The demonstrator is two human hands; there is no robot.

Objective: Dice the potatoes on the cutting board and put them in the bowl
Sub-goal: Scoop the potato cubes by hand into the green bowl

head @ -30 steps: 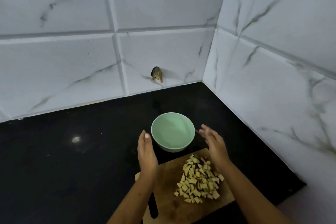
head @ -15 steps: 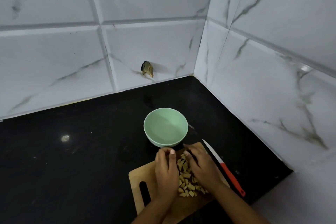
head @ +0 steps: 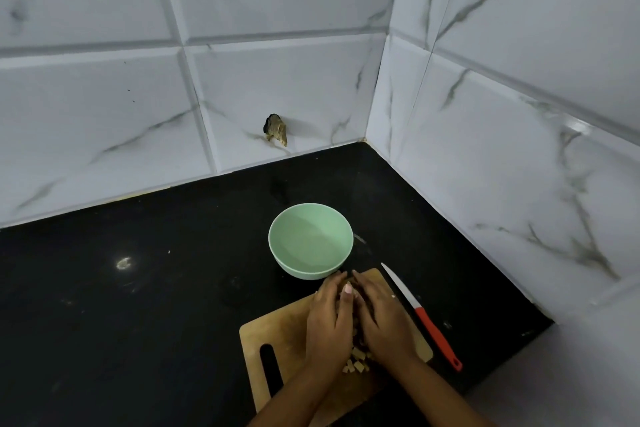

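Observation:
A wooden cutting board (head: pixel 277 340) lies on the black counter, its handle slot toward me. My left hand (head: pixel 329 326) and my right hand (head: pixel 381 322) are cupped together over the pile of diced potato (head: pixel 356 359), fingers curled round it. Only a few cubes show below my palms; the others are hidden under them. A pale green bowl (head: pixel 310 240) stands just beyond the board and looks empty.
A white-bladed knife with a red handle (head: pixel 424 317) lies along the board's right edge. Tiled walls meet in a corner behind and to the right. A broken hole (head: pixel 275 130) marks the back wall. The black counter (head: pixel 138 288) stretches left.
My hands came down from beside the bowl onto the board and closed in round the potato pile. The view shifted, bringing the knife into sight.

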